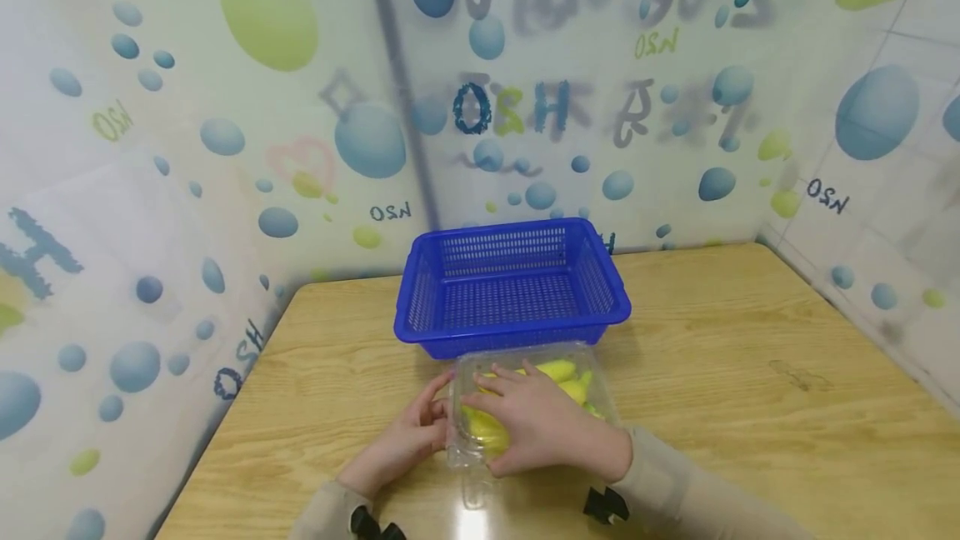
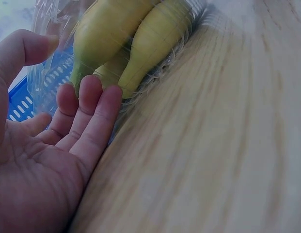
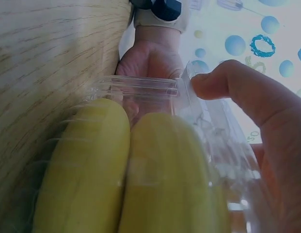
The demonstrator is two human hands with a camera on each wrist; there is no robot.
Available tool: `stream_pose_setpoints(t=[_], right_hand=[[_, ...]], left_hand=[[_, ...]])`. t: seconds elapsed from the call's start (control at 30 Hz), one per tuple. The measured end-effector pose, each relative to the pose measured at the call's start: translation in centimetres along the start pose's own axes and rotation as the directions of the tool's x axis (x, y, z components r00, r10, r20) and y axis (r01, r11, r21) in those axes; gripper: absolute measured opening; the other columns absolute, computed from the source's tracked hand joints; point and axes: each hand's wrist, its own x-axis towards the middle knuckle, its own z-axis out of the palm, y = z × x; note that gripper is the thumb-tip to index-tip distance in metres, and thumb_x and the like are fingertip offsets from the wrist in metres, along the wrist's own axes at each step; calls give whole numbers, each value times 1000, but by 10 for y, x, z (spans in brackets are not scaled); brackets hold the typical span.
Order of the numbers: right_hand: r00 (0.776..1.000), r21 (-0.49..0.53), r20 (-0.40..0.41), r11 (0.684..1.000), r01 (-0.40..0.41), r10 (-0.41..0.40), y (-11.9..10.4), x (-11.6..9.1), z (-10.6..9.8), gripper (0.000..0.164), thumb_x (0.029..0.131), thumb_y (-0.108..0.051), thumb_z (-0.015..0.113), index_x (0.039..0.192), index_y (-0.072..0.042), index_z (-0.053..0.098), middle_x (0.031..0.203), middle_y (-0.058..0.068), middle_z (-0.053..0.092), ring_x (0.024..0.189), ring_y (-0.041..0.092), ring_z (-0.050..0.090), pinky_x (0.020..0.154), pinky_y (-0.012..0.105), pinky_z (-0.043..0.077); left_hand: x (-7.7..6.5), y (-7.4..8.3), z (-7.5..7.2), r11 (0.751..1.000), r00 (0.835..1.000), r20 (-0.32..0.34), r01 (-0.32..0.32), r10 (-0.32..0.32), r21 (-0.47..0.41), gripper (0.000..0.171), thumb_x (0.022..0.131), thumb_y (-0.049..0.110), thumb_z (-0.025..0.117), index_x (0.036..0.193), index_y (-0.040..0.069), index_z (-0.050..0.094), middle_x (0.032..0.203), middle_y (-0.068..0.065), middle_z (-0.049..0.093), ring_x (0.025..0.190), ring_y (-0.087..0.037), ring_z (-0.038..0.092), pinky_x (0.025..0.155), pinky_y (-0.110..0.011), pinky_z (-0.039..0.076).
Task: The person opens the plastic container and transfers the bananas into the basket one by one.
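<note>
A clear plastic clamshell box [image 1: 517, 355] lies on the table in front of me, with several yellow bananas [image 1: 486, 433] inside. Through its wall the left wrist view shows their greenish stem ends; the right wrist view shows the rounded yellow ends of two bananas [image 3: 165, 179]. My right hand [image 1: 542, 419] rests on top of the lid with its fingers spread, covering part of the fruit. At the box's left side is my left hand [image 1: 411, 438], fingers slightly bent and fingertips against or very near the plastic wall, palm facing it. Neither hand grips anything.
Just behind the box stands a blue perforated basket [image 1: 510, 330] with nothing in it. The wooden table [image 1: 735, 373] runs back to a wall covering [image 1: 510, 165] printed with blue and green drops, which also closes in both sides.
</note>
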Motion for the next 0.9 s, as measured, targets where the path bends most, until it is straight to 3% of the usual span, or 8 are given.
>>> stream_pose_setpoints(t=[0.1, 0.33, 0.9], right_hand=[[1000, -2, -9, 1000, 1, -1, 1, 0, 0, 75, 70, -55, 73, 136, -23, 56, 139, 8, 52, 127, 35, 48, 98, 62, 38], [998, 98, -56, 995, -31, 37, 3, -1, -4, 72, 71, -51, 74, 135, -24, 57, 137, 5, 55, 126, 28, 50, 99, 59, 38], [1000, 26, -4, 1000, -11, 11, 3, -1, -4, 73, 75, -52, 71, 140, -25, 52, 143, 5, 49, 131, 34, 44, 99, 63, 36]], left_hand=[[0, 0, 0, 1000, 1000, -2, -2, 2, 6, 83, 86, -11, 46, 151, 2, -3, 106, -5, 54, 88, -10, 56, 79, -24, 50], [-1, 2, 1, 1000, 1000, -6, -5, 5, 5, 86, 85, -10, 48, 151, 2, -5, 108, -5, 54, 87, -9, 57, 77, -23, 50], [-1, 0, 0, 1000, 1000, 8, -17, 17, -2, 84, 88, -6, 50, 150, 0, -6, 104, -3, 53, 87, -8, 56, 79, -24, 50]])
